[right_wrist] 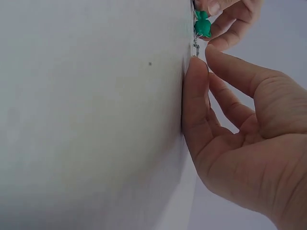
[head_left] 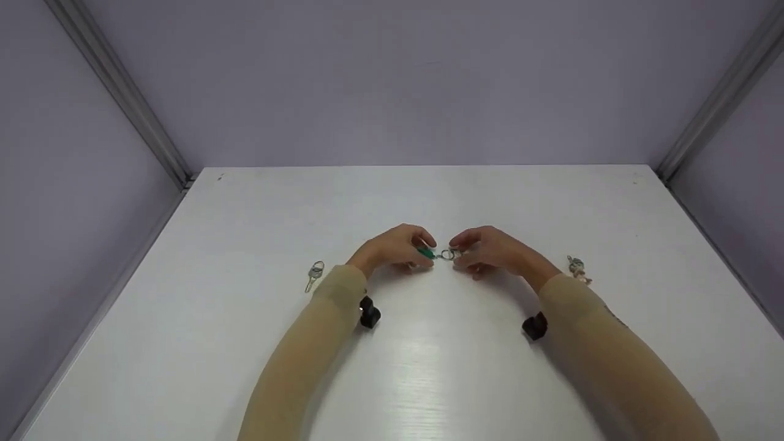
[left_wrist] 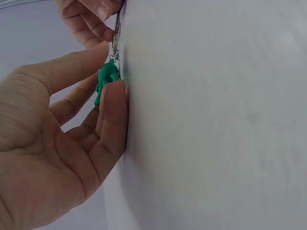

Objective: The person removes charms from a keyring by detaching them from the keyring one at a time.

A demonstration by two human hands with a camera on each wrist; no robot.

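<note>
Both hands meet at the middle of the white table. My left hand pinches a small green charm between thumb and fingers. A short chain joins the charm to a metal key ring, and my right hand pinches that ring. In the left wrist view the green charm lies against the tabletop between the left hand's thumb and finger, and the ring runs up to the right hand's fingers. In the right wrist view the right hand sits just below the chain and the green charm.
A single key on a ring lies on the table left of my left wrist. A small keychain trinket lies to the right of my right wrist. Grey-violet walls close in the table at the back and on both sides.
</note>
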